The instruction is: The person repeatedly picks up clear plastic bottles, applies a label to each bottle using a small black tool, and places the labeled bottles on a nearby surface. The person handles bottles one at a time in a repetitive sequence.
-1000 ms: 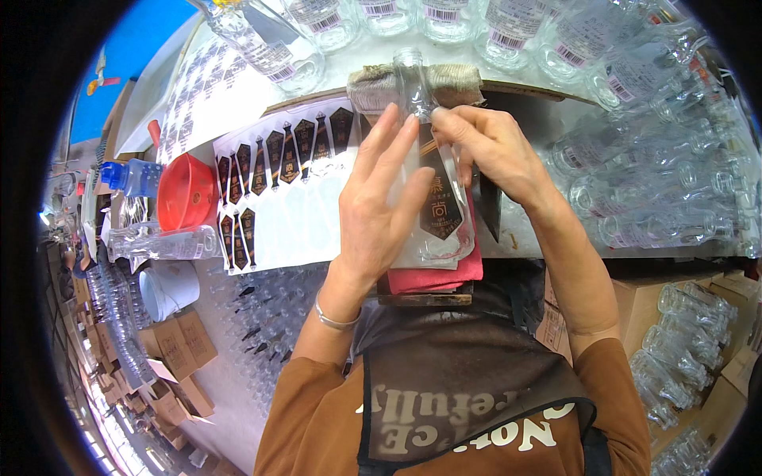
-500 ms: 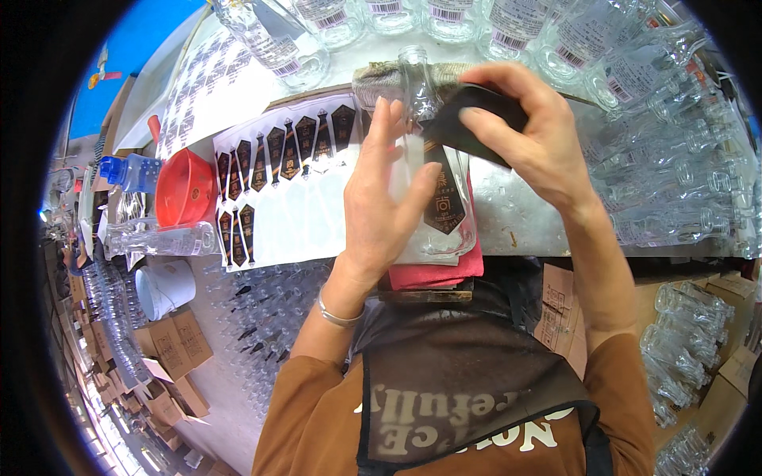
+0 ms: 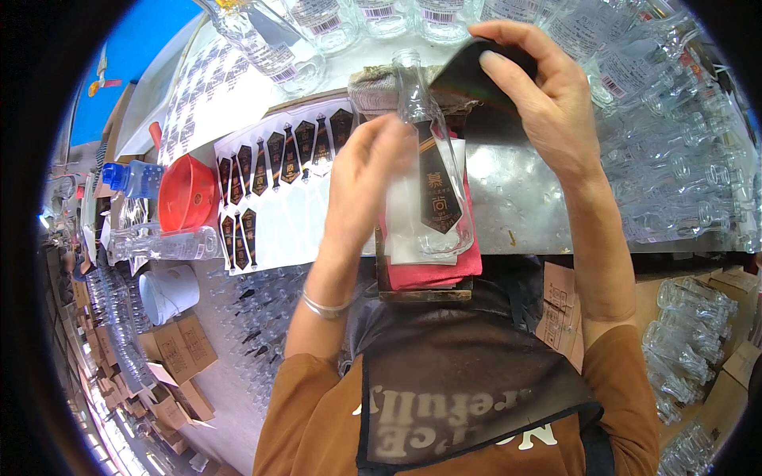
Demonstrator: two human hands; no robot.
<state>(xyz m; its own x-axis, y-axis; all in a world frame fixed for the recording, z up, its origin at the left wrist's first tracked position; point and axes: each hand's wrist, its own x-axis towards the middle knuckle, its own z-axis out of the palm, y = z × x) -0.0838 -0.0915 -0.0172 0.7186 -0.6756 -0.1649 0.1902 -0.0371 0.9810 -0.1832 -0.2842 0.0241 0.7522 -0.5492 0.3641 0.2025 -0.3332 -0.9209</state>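
- Over the red cloth (image 3: 432,274), my left hand (image 3: 373,182) lies curled along the side of the clear glass bottle (image 3: 432,186), fingers closed lightly on it to steady it.
- My right hand (image 3: 540,95) hangs above the bottle's neck, thumb and fingers pinched on a dark curved sheet (image 3: 468,67).
- On the bottle a long dark label (image 3: 436,190) already sits down the front, so I judge this as the labelling step; next move calls for pressing it flat, no creases.
- Left of the bottle, the white label sheet (image 3: 278,198) carries rows of dark labels, some slots bare.
- Further left, a red bowl (image 3: 186,190); I can't tell what's in it.
- Beyond the bottle's neck, labelled glass jars (image 3: 333,16) look empty.
- Right of the bottle, many clear bottles (image 3: 683,159) lie massed, also empty as far as I see.
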